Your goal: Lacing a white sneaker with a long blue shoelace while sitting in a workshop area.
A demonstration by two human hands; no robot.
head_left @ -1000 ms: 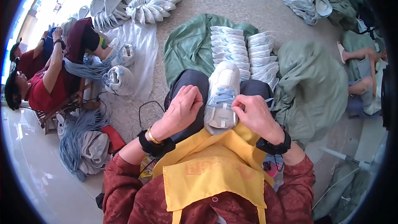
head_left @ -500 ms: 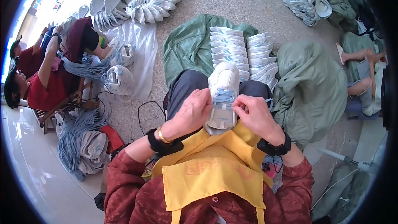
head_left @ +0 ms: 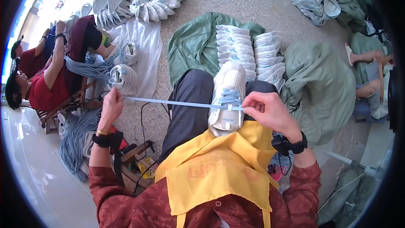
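Note:
A white shoe upper (head_left: 229, 78), its toe pointing away, rests between my knees on the yellow apron (head_left: 219, 160). Light blue lace (head_left: 173, 102) crosses its upper eyelets and runs through the loop on the tongue. From there it stretches taut to the left, into the closed fingers of my left hand (head_left: 112, 106), held out well beyond my left knee. My right hand (head_left: 268, 109) is beside the shoe's right edge, thumb and forefinger pinched on the lace near the tongue loop.
Two stacks of white shoe uppers (head_left: 234, 46) lie ahead on a green cloth (head_left: 190, 38). A large green sack (head_left: 318, 93) stands to the right. Bundled blue laces (head_left: 78, 141) hang at the left, near a seated person in red (head_left: 46, 80). More uppers (head_left: 158, 2) lie farther off.
My left hand has swung out from the shoe far to the left, drawing the lace out straight. My right hand has stayed near the shoe's right side.

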